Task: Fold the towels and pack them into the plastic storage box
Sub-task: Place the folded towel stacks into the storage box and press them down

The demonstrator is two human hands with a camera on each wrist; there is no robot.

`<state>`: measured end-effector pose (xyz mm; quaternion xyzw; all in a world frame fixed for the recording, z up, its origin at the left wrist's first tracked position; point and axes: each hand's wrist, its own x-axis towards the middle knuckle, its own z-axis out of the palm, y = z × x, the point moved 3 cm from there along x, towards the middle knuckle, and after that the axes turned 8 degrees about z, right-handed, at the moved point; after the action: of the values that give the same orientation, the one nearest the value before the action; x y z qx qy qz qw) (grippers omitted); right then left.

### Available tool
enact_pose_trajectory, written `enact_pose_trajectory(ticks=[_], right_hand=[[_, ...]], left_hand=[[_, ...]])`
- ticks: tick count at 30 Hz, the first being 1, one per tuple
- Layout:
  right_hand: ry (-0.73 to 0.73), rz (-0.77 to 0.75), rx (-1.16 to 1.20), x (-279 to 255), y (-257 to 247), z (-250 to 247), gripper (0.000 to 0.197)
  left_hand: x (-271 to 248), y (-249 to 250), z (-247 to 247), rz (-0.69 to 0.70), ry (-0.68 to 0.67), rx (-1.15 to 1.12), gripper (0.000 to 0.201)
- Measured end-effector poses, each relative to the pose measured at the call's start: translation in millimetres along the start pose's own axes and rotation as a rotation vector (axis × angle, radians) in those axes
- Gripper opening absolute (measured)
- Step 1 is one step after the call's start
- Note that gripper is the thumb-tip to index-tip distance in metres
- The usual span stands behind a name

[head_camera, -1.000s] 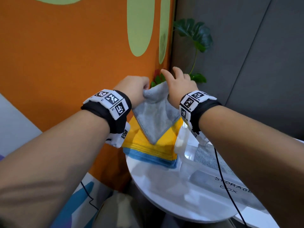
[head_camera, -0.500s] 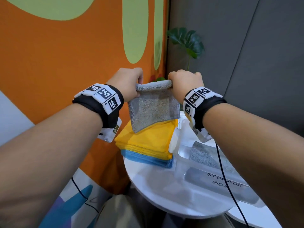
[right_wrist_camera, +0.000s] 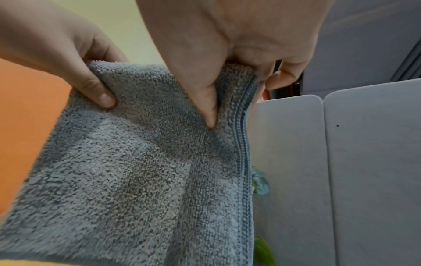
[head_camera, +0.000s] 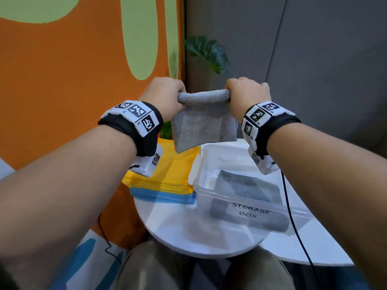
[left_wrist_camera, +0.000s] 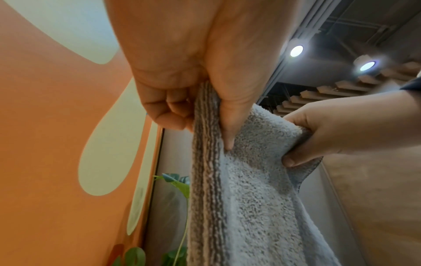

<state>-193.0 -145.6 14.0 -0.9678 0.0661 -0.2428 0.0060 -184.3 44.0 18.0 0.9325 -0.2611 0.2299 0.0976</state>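
A folded grey towel (head_camera: 204,122) hangs in the air above the table, held by its top edge. My left hand (head_camera: 165,97) pinches its left top corner and my right hand (head_camera: 246,95) pinches the right one. The left wrist view shows the grey towel (left_wrist_camera: 250,180) squeezed between thumb and curled fingers; the right wrist view shows the same grip on the grey towel (right_wrist_camera: 136,171). Below stands the clear plastic storage box (head_camera: 202,185) labelled "STORAGE BOX", with a grey towel (head_camera: 249,186) lying inside. Left of it sits a stack of yellow towels (head_camera: 169,172) on blue ones (head_camera: 163,196).
A round white table (head_camera: 188,233) carries the box and the stack; a second white tabletop (head_camera: 314,245) adjoins it on the right. An orange and green wall (head_camera: 73,80) is close on the left, grey panels behind, and a leafy plant (head_camera: 207,53) in the corner.
Both hands have lifted the grey towel off the yellow stack and drawn its top edge straight between them, so it now hangs higher and nearer the box.
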Motion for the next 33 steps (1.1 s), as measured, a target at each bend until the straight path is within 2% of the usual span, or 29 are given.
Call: enact_pose_trajectory(ticks=[10,15,18,20,25,29,33], right_hand=[[-0.25,0.175,-0.113,-18.4,72.6,0.5,0.012],[-0.484,0.12,-0.324,-24.3,87.0,11.7,0.024],[-0.577,0.112,-0.379,-26.8,101.3,26.2,0.033],[-0.587,0.124,-0.356,-22.3,119.4,39.8,0.036],[-0.666,0.098,-0.205,-37.7,136.8,32.9,0.02],[-0.793,0.13,-0.171,-44.1,139.5,27.0,0.016],[-0.893,0.095,-0.158,-47.4,132.8,21.8,0.013]], left_hand=[[16.2,59.2,25.9,0.126,-0.154,-0.012,0.009],[16.0,85.2,39.7,0.178,-0.294,0.049,0.011],[15.1,97.2,47.5,0.215,-0.38,0.07,0.013],[14.0,104.4,53.5,0.247,-0.452,0.09,0.016],[9.0,116.2,64.3,0.311,-0.604,0.087,0.02],[7.0,114.1,66.4,0.26,-0.711,-0.023,0.018],[9.0,112.2,64.5,0.235,-0.783,-0.061,0.022]])
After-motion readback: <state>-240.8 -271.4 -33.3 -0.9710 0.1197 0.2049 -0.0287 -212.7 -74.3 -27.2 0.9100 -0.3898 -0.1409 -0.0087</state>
